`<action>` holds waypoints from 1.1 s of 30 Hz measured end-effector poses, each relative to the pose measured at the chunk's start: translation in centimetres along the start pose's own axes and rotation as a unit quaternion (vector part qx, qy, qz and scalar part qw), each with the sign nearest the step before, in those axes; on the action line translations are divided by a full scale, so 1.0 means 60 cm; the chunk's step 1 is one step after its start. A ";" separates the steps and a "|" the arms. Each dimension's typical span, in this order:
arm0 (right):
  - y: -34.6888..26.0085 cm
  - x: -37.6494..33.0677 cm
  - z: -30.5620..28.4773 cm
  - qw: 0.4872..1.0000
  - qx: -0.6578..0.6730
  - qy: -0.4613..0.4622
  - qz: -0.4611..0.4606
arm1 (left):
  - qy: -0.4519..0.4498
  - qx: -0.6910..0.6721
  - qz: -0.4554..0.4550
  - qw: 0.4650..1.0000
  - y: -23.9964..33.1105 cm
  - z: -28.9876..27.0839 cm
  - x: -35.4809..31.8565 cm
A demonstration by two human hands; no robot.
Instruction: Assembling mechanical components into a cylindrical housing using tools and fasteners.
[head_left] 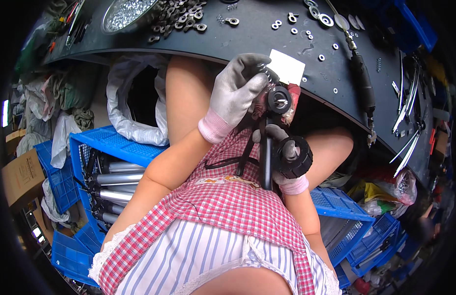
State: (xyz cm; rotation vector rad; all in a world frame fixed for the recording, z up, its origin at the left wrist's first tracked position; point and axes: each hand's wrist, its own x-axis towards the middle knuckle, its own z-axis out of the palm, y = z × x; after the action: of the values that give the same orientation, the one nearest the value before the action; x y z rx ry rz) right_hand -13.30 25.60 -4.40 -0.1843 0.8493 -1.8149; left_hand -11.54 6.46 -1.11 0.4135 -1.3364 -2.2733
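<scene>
The person sits at the dark table point(267, 44) with both gloved hands raised over the lap. The left hand point(237, 91), in a grey glove with a pink cuff, is curled shut around the top of a black metal tripod-like assembly point(265, 147), its fingertips pressing on the small black round head point(279, 100) at the upper end. Just below and a little to the right of it, the right hand point(286, 167), also gloved with a pink cuff, is wrapped around the lower part of the same assembly, closed on it right beside a thick black ribbed ring point(295, 158). The thin black legs of the assembly splay downward from between the two hands, over the red-and-white checked apron point(228, 206).

Just above the left hand a small white card point(286, 67) lies at the table edge. Further up from that hand lies a heap of dark metal eyelet fittings point(178, 17) next to a round bowl of shiny small parts point(125, 12); silver washers point(306, 34) are scattered nearby. Well to the right of the right hand a long black rotary tool point(361, 83) lies on the table. Down to the left of both hands, a blue plastic crate point(102, 167) holds silver metal tubes point(117, 182).
</scene>
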 end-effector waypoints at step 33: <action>-0.030 -0.010 0.040 0.985 -0.136 0.094 0.041 | -0.158 0.421 0.325 0.832 0.049 0.005 0.020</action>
State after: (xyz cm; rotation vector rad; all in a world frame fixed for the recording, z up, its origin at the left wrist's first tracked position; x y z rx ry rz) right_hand -13.24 25.35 -1.36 -0.1511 1.2208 -1.6521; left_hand -12.02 4.82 1.56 -0.1716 -2.2020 -1.1332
